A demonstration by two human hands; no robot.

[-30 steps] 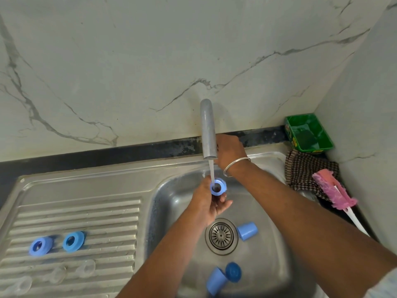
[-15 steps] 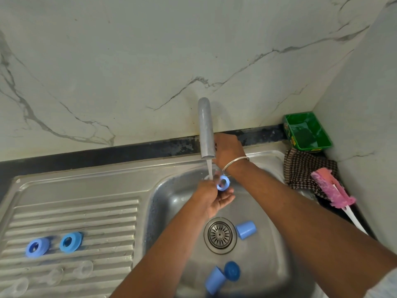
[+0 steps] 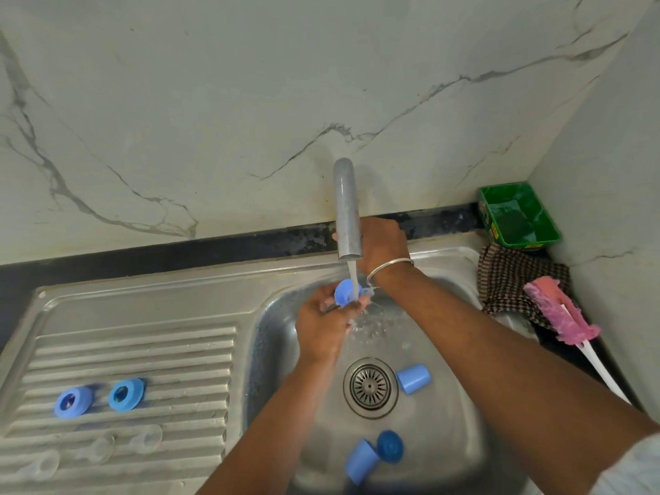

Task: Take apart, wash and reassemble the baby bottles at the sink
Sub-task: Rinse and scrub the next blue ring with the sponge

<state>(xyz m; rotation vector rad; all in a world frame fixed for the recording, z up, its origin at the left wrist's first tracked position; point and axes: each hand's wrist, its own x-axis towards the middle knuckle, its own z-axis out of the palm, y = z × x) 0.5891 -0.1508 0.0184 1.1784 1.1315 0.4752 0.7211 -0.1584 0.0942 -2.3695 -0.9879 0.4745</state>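
Note:
My left hand (image 3: 321,330) holds a blue bottle ring (image 3: 344,291) in its fingertips, under the thin stream from the grey tap spout (image 3: 346,209). Water splashes off the ring into the steel sink (image 3: 460,416). My right hand (image 3: 384,244) is behind the spout, curled round the hidden tap handle at its base. Three blue caps lie in the basin: one (image 3: 413,378) right of the drain (image 3: 370,387), two (image 3: 360,460) (image 3: 390,446) near the front. Two more blue rings (image 3: 72,401) (image 3: 126,394) and three clear teats (image 3: 146,438) rest on the ribbed drainboard (image 3: 150,351).
A green tub (image 3: 518,216) stands in the back right corner. Below it lies a checked cloth (image 3: 514,280) with a pink bottle brush (image 3: 560,312) on it, white handle pointing to the front right. Marble walls close the back and right side.
My left hand has turned the ring on its edge under the stream and lifted it slightly; water now splashes more. My right hand has stayed at the tap.

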